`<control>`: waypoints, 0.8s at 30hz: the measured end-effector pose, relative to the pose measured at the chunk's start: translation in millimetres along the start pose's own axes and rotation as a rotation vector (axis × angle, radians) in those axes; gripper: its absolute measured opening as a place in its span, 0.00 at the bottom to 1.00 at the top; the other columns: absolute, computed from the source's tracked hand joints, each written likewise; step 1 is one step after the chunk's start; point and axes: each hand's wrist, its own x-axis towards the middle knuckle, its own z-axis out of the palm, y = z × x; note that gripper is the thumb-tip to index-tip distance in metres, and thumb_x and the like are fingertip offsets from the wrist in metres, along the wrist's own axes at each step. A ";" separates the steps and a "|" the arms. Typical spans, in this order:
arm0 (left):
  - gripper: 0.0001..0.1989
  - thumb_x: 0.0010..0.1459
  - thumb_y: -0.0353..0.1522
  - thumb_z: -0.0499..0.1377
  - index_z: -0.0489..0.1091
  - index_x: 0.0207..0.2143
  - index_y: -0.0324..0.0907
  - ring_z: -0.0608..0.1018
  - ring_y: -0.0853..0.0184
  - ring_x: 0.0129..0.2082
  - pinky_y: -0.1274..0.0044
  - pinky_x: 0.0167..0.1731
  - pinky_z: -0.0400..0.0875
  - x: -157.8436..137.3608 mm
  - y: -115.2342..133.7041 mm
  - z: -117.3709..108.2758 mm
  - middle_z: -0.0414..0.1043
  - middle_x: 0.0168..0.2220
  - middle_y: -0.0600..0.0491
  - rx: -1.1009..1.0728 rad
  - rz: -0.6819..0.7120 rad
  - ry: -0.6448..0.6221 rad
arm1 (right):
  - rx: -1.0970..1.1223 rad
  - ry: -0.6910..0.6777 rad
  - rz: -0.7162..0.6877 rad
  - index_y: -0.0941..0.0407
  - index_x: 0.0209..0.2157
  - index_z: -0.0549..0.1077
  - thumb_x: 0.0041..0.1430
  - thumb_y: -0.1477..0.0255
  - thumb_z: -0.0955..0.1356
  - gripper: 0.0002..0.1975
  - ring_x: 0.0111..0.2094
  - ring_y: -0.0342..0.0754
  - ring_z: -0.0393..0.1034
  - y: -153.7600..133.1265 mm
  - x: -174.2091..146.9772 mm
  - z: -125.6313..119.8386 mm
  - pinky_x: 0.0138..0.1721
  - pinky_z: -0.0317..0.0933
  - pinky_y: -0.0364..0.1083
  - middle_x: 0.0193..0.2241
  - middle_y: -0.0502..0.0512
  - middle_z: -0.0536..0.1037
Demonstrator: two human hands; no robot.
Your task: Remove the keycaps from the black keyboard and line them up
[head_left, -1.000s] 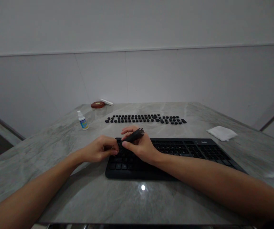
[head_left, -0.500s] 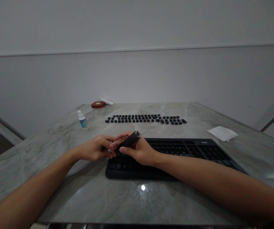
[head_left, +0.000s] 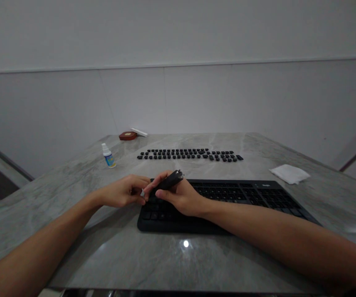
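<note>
A black keyboard [head_left: 227, 191] lies in front of me, many of its key positions bare of caps. Over its left end, my right hand [head_left: 179, 196] is closed around a black rod-shaped tool [head_left: 170, 180] with a metallic upper end. The tool slants down to the left, its lower tip hidden by my fingers. Right beside it, my left hand [head_left: 126, 192] pinches a small pale piece [head_left: 142, 193], too small to name surely. The fingertips of both hands meet there. Beyond the keyboard, loose black keycaps [head_left: 178, 156] lie in rows.
A small white spray bottle [head_left: 108, 156] with a blue label stands at left. Behind it are a reddish-brown box [head_left: 127, 136] and a white strip-like object [head_left: 139, 132]. A folded white cloth or tissue [head_left: 289, 173] lies at right on the grey marbled table [head_left: 128, 255].
The small pale piece now shows between my left fingers, which have shifted slightly at the keyboard's left edge. My right hand and the tool have hardly moved.
</note>
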 end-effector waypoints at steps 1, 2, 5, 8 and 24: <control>0.05 0.57 0.29 0.59 0.68 0.29 0.37 0.70 0.70 0.31 0.82 0.28 0.63 -0.2 0.3 -0.6 0.67 0.32 0.54 0.005 0.000 0.000 | -0.017 -0.004 -0.015 0.56 0.41 0.66 0.60 0.69 0.69 0.10 0.42 0.47 0.74 -1.0 -0.6 1.1 0.53 0.62 0.55 0.39 0.56 0.79; 0.05 0.57 0.30 0.59 0.69 0.30 0.37 0.70 0.70 0.32 0.81 0.29 0.63 -0.5 0.3 -1.1 0.67 0.33 0.53 0.009 0.000 -0.002 | -0.037 -0.004 -0.023 0.57 0.40 0.67 0.60 0.69 0.69 0.09 0.43 0.47 0.73 -2.1 -1.3 1.9 0.53 0.62 0.55 0.39 0.56 0.79; 0.04 0.57 0.30 0.58 0.70 0.32 0.37 0.70 0.69 0.33 0.81 0.29 0.63 -1.5 -0.5 -2.2 0.68 0.34 0.52 0.018 -0.012 -0.015 | -0.085 -0.016 -0.032 0.57 0.40 0.67 0.61 0.70 0.68 0.08 0.45 0.48 0.72 -4.6 -2.7 2.5 0.53 0.63 0.55 0.38 0.56 0.78; 0.04 0.57 0.29 0.58 0.70 0.31 0.37 0.69 0.70 0.31 0.81 0.27 0.61 -2.3 -0.9 -2.7 0.67 0.33 0.53 0.022 -0.026 -0.040 | -0.111 -0.056 -0.019 0.57 0.41 0.67 0.61 0.71 0.68 0.08 0.44 0.48 0.73 -4.2 -3.5 1.7 0.53 0.63 0.56 0.39 0.56 0.78; 0.04 0.54 0.23 0.56 0.67 0.29 0.37 0.70 0.71 0.28 0.82 0.28 0.63 0.3 4.8 -0.6 0.66 0.29 0.55 0.004 0.012 -0.057 | -0.236 -0.105 0.019 0.56 0.48 0.68 0.63 0.70 0.66 0.13 0.49 0.47 0.71 -6.0 -1.6 -5.0 0.58 0.57 0.54 0.44 0.56 0.77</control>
